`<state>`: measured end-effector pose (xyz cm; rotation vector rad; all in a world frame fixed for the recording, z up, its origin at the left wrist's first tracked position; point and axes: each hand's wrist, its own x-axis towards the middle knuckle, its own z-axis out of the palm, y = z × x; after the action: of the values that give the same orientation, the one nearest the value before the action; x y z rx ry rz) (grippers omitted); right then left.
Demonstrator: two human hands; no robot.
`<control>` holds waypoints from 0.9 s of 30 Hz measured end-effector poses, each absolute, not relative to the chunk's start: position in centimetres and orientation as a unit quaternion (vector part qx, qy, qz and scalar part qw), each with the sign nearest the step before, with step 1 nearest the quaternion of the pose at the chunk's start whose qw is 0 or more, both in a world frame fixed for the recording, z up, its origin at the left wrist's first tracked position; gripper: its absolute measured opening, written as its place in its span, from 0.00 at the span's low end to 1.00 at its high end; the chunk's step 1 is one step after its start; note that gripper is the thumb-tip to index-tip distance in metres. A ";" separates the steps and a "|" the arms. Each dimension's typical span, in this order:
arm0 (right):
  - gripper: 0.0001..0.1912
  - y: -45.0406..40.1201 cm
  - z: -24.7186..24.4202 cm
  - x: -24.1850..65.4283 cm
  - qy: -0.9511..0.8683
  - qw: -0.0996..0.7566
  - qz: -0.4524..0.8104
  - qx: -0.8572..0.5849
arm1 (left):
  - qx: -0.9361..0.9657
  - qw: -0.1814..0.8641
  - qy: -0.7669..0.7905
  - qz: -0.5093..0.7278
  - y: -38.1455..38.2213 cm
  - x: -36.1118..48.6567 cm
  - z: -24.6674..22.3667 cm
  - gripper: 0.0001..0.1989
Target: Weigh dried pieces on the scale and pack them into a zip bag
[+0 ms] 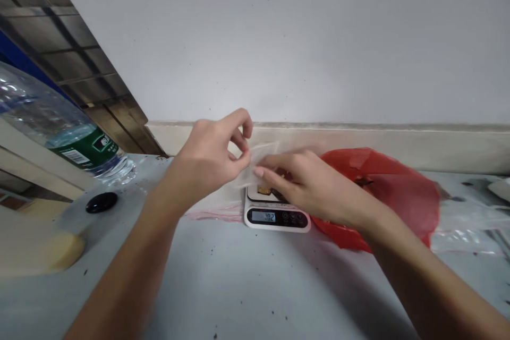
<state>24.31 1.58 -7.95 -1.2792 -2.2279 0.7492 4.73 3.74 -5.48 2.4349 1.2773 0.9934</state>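
Observation:
A small clear plastic bag (263, 153) hangs between my hands, above a white digital kitchen scale (251, 221). Thumb and fingers of my left hand (215, 151) pinch the bag's left side. My right hand (305, 178) is closed on its right side, its thumb toward the bag. Some brown and yellowish pieces (264, 190) show on the scale's platform below my right fingers, which partly hide them. The scale's lit display (263, 217) seems to read 102; a decimal point is too small to tell.
Right of the scale lies an open red plastic bag (382, 186), dark bits inside. Clear plastic bags lie at the far right (466, 223) and left of the scale (215, 213). A large water bottle (83, 138) and a black oval object (101, 202) are at left. A wall (319, 53) stands behind.

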 end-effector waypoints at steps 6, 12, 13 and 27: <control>0.17 1.8 -7.6 24.2 -0.714 0.372 0.318 -0.500 | 0.886 0.133 0.356 0.266 3.7 4.2 -5.7 0.40; 0.12 2.4 -7.4 25.1 -0.701 0.344 0.361 -0.509 | 0.873 0.192 0.430 0.128 4.9 3.2 -5.9 0.49; 0.12 2.6 -7.6 25.3 -0.700 0.337 0.326 -0.538 | 0.867 0.188 0.448 0.112 5.2 2.9 -5.9 0.49; 0.07 4.3 -10.1 25.4 -0.762 0.113 0.227 -0.596 | 0.852 0.228 0.469 -0.049 6.4 2.1 -7.5 0.50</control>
<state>25.41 4.31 -10.14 -1.7477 -2.2358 0.6662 2.08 6.41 -7.48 2.3458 1.2925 -0.1353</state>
